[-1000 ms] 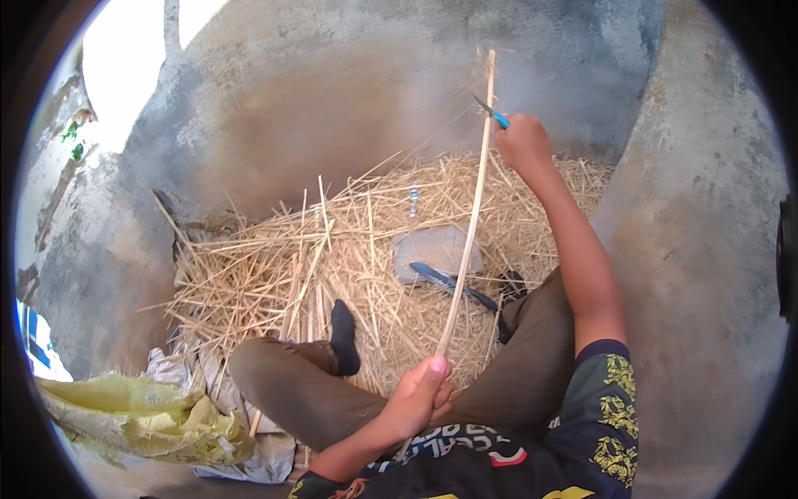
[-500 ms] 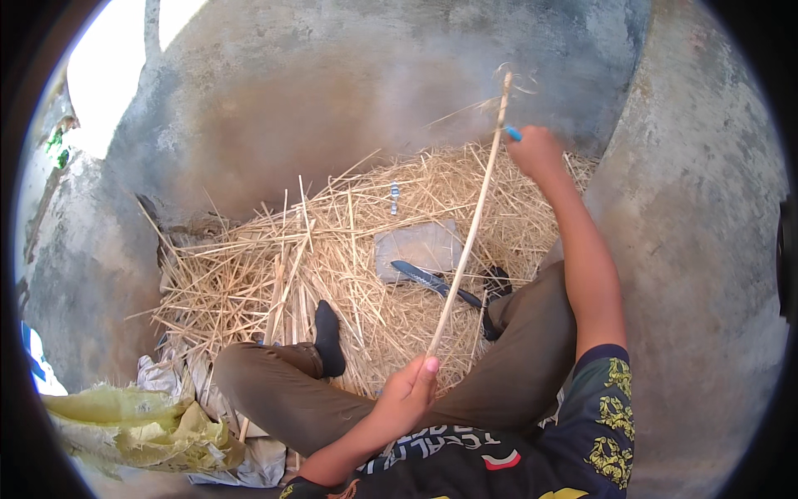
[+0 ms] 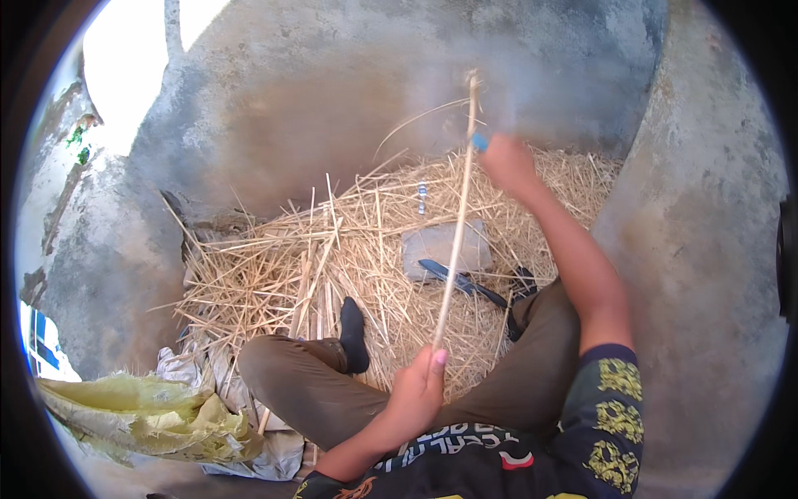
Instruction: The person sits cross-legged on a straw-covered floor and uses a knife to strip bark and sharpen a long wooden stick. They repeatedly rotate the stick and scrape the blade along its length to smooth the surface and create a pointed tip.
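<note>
My left hand is closed round the lower end of a long, pale, peeled-looking stick. The stick slants up and away from my lap, with loose fibres at its frayed far tip. Close to that far end, my right hand is closed on a small blue tool that meets the stick's side. Motion blurs this hand, and most of the tool is hidden in it. A thin curled strip hangs off the stick to the left.
Beyond my crossed legs, a dark-bladed knife lies partly over a grey flat block on a bed of straw-like shavings. A small blue-and-white packet lies behind. A yellow sack is at left; concrete walls enclose the spot.
The stick's far end has swung left and stands more upright. My right hand with the blue tool has moved left and slightly down along it. The trailing strip now curls further left.
</note>
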A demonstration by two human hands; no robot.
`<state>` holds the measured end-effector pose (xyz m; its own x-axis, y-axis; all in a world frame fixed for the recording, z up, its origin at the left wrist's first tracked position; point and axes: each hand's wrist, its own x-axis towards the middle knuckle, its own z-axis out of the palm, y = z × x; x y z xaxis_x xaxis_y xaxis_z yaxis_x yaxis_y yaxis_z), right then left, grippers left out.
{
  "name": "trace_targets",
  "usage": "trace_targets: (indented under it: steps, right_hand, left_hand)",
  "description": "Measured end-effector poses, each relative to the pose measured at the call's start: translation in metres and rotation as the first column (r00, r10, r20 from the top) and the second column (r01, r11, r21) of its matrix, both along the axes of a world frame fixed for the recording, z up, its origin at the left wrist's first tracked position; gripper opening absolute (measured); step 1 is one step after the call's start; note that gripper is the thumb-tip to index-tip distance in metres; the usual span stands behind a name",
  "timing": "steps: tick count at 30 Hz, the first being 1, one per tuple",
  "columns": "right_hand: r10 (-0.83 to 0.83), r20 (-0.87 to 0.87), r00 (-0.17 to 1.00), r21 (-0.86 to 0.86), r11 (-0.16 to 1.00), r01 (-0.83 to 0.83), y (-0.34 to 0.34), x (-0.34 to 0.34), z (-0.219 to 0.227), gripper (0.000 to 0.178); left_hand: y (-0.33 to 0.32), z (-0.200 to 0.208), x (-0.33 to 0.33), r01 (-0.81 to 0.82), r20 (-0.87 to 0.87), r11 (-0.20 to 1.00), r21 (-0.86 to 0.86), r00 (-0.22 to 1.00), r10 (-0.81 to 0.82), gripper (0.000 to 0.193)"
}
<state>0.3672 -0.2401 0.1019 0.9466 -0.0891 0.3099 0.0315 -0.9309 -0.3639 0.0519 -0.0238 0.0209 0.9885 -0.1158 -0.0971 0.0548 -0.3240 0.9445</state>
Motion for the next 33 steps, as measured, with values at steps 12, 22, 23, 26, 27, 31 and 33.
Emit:
trace_targets:
  steps: [12,22,23,26,27,31,33]
  right_hand:
    - [-0.113,0.126,0.986,0.251,0.965,0.078,-0.082,0.019,-0.003,0.046]
    - [0.231,-0.346,0.909,0.168,0.969,-0.183,-0.034,0.007,-0.041,0.036]
    - [0.255,-0.414,0.874,0.183,0.964,-0.194,-0.027,0.011,-0.057,0.035]
    - [0.351,-0.481,0.803,0.182,0.937,-0.299,-0.010,0.017,-0.129,0.038]
    - [0.363,-0.507,0.782,0.192,0.932,-0.309,0.000,0.011,-0.158,0.041]
    - [0.281,-0.663,0.694,0.118,0.954,-0.274,0.046,-0.040,-0.274,0.059]
    - [0.323,-0.744,0.585,0.042,0.896,-0.441,0.058,-0.065,-0.306,0.061]
  left_hand:
    - [-0.005,-0.009,0.003,0.133,-0.164,0.898,-0.420,0.962,-0.220,0.017]
    - [0.028,0.024,0.024,-0.098,-0.206,0.912,-0.397,0.978,0.016,0.019]
    - [0.035,0.022,0.029,-0.089,-0.220,0.899,-0.429,0.975,-0.008,0.029]
    - [0.042,0.042,0.043,-0.100,-0.164,0.799,-0.594,0.986,0.001,0.051]
    - [0.048,0.048,0.051,-0.044,-0.142,0.817,-0.575,0.989,-0.047,0.055]
    - [0.080,0.078,0.090,0.059,-0.093,0.851,-0.522,0.988,-0.125,0.063]
    - [0.091,0.089,0.099,0.090,-0.047,0.824,-0.559,0.989,-0.140,0.058]
